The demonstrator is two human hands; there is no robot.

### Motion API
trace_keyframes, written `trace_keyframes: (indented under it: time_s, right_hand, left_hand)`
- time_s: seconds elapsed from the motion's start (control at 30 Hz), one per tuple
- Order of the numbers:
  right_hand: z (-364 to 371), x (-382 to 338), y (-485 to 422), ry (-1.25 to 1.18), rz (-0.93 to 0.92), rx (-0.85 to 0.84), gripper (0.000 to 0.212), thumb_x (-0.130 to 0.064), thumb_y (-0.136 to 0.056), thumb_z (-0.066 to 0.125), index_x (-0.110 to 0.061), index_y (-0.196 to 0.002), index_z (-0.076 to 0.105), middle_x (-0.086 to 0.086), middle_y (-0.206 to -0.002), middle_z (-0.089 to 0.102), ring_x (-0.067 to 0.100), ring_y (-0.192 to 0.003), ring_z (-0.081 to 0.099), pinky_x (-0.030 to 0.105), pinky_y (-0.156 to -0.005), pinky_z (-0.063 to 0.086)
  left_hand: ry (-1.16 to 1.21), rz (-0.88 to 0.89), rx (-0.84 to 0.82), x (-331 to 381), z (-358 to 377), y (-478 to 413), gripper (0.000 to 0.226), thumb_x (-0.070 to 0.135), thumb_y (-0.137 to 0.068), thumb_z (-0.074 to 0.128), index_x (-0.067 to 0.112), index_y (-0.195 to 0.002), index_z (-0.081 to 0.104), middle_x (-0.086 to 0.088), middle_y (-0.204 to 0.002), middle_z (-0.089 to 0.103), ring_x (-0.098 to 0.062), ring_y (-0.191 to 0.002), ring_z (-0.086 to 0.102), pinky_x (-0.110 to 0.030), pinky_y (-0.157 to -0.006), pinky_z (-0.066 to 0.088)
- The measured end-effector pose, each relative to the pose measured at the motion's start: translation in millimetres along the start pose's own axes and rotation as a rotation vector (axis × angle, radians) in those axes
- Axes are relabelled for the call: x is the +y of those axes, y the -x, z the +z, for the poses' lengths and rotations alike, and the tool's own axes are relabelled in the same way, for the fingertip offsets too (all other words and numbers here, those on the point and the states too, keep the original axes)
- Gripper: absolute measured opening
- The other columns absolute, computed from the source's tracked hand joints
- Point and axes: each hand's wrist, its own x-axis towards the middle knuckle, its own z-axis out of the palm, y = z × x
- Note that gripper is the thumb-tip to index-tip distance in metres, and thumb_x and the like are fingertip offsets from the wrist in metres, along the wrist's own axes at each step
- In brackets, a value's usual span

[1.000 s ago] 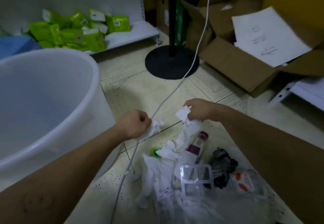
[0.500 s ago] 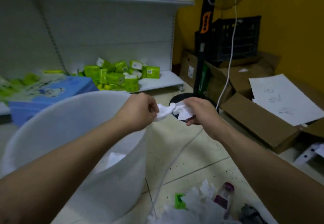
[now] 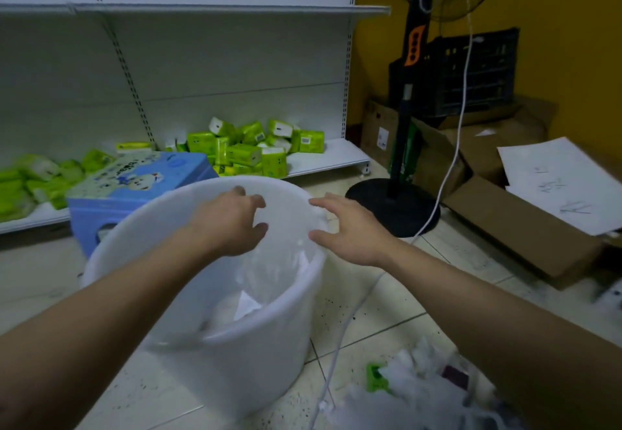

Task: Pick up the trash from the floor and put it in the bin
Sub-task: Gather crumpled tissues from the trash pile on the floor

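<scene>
Both hands (image 3: 232, 224) (image 3: 350, 231) spread empty over bin (image 3: 235, 345); paper's (image 3: 565, 183) handwriting illegible.

Green packets (image 3: 249, 146) lie heaped on a white shelf (image 3: 323, 162) behind a blue box (image 3: 141, 187), with a standing fan (image 3: 400, 160) and cardboard boxes (image 3: 518, 227) to the right.

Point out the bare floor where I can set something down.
Free: tiles between the white bin and fan base, crossed only by the white cord. Crowded: the trash pile at lower right, cardboard boxes beyond.
</scene>
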Motion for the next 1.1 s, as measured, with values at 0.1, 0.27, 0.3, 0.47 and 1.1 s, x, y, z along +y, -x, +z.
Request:
trace_keyframes:
  time_s: [0.1, 0.27, 0.3, 0.47, 1.1]
  right_hand:
    - [-10.8, 30.6, 8.1, 0.049, 0.077, 0.043, 0.056, -0.037, -0.088, 0.06, -0.033, -0.141, 0.042, -0.002, -0.15, 0.04, 0.019, -0.139, 0.035, 0.041, -0.114, 0.03]
    - [-24.9, 92.4, 34.4, 0.143, 0.227, -0.114, 0.059, -0.027, -0.087, 0.063, -0.033, -0.142, 0.041, -0.002, -0.148, 0.044, 0.019, -0.133, 0.043, 0.035, -0.108, 0.038]
    - [-24.4, 104.0, 41.3, 0.192, 0.25, -0.15, 0.062, -0.029, -0.086, 0.065, -0.032, -0.142, 0.04, -0.001, -0.148, 0.044, 0.02, -0.132, 0.044, 0.034, -0.107, 0.039]
    - [-5.3, 159.2, 73.6, 0.318, 0.382, -0.367, 0.063, -0.032, -0.086, 0.066, -0.026, -0.143, 0.039, 0.006, -0.146, 0.045, 0.025, -0.127, 0.047, 0.031, -0.096, 0.04]
    - [128.1, 288.4, 101.0, 0.508, 0.413, -0.979, 0.04, -0.038, -0.094, 0.046, -0.041, -0.133, 0.05, 0.001, -0.153, 0.037, 0.033, -0.138, 0.034, 0.057, -0.114, 0.008]
  left_hand:
    - [0.126, 0.186, 0.129, 31.6, 8.2, 6.2, 0.043, 0.047, -0.087, 0.053, 0.026, -0.125, 0.055, -0.005, -0.128, 0.055, -0.026, -0.112, 0.056, -0.038, -0.094, 0.046]
    - [0.124, 0.509, 0.119, 119.1, 44.5, 15.9, 0.044, 0.047, -0.089, 0.046, 0.024, -0.127, 0.053, -0.001, -0.128, 0.056, -0.022, -0.119, 0.049, -0.035, -0.1, 0.035]
    - [0.122, 0.535, 0.094, 134.7, 55.6, 17.2, 0.044, 0.046, -0.089, 0.046, 0.023, -0.127, 0.053, -0.002, -0.128, 0.056, -0.022, -0.117, 0.05, -0.035, -0.1, 0.035]
    - [0.088, 0.549, -0.149, 181.7, 125.2, 32.7, 0.046, 0.043, -0.087, 0.051, 0.02, -0.127, 0.051, -0.007, -0.128, 0.054, -0.027, -0.116, 0.05, -0.04, -0.094, 0.04]
    - [0.412, 0.127, -0.433, 171.0, 286.2, 118.2, 0.029, 0.023, -0.087, 0.049, 0.031, -0.114, 0.057, -0.002, -0.103, 0.069, -0.022, -0.094, 0.065, -0.033, -0.079, 0.05]
